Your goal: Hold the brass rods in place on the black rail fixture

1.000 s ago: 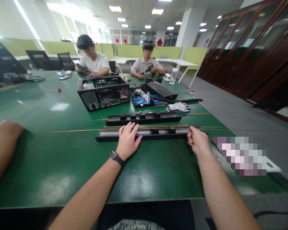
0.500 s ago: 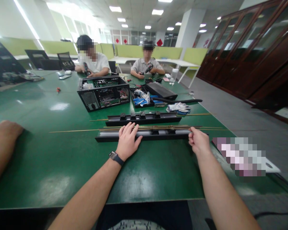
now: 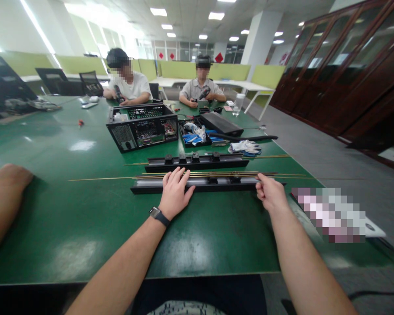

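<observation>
Fingers spread and lying flat, my left hand (image 3: pixel 176 192) rests on several thin brass-coloured rods (image 3: pixel 144 176) and the black channel rail (image 3: pixel 203 188) under them. A dark band with a watch is on that wrist. My right hand (image 3: pixel 269 191) is closed at the rail's right end, its thumb and forefinger pinched at a rod; the fingers partly hide the grip. Small black blocks (image 3: pixel 235 179) sit in the rail between my hands. Just behind lies a second black rail (image 3: pixel 197 166) with several dark blocks on it and rods sticking out both ends.
An open computer case (image 3: pixel 141 127), a tray (image 3: pixel 186 142) with gloves, a flat black box (image 3: pixel 221 124) and more gloves (image 3: pixel 245 147) lie farther back. Another person's arm (image 3: pixel 9 192) rests at left. Two people sit across the table. A blurred flat item (image 3: pixel 331 214) lies right.
My right hand has shifted very slightly to the left along the rods. My left hand stays in place on the rods and rail.
</observation>
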Available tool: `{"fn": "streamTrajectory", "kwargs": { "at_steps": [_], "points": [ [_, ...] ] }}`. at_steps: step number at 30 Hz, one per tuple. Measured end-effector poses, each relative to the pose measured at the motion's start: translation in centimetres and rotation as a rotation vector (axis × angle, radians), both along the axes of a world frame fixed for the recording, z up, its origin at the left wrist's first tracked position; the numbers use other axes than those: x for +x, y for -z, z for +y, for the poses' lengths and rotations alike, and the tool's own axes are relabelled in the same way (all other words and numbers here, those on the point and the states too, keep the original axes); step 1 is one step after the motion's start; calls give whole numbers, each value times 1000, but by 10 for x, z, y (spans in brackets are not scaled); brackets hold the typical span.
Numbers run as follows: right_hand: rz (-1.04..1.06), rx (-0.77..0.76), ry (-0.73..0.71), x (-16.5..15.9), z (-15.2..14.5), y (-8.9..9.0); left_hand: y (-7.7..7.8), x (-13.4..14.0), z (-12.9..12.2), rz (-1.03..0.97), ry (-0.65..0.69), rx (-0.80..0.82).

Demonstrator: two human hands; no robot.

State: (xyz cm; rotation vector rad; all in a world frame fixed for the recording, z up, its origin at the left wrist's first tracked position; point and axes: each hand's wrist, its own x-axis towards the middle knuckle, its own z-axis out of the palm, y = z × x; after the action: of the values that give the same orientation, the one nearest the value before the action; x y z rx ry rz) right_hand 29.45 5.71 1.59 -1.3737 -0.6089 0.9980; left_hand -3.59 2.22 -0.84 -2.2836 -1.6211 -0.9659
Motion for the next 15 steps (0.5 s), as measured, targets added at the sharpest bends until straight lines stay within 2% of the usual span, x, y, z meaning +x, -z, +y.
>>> {"fn": "streamTrajectory", "kwargs": {
  "at_steps": [10, 15],
  "points": [
    [18, 34, -94, -2, -1, 4, 0, 0, 0, 2, 5, 7],
    [13, 26, -72, -3, -2, 1, 0, 0, 0, 4, 5, 3]
  ]
}}
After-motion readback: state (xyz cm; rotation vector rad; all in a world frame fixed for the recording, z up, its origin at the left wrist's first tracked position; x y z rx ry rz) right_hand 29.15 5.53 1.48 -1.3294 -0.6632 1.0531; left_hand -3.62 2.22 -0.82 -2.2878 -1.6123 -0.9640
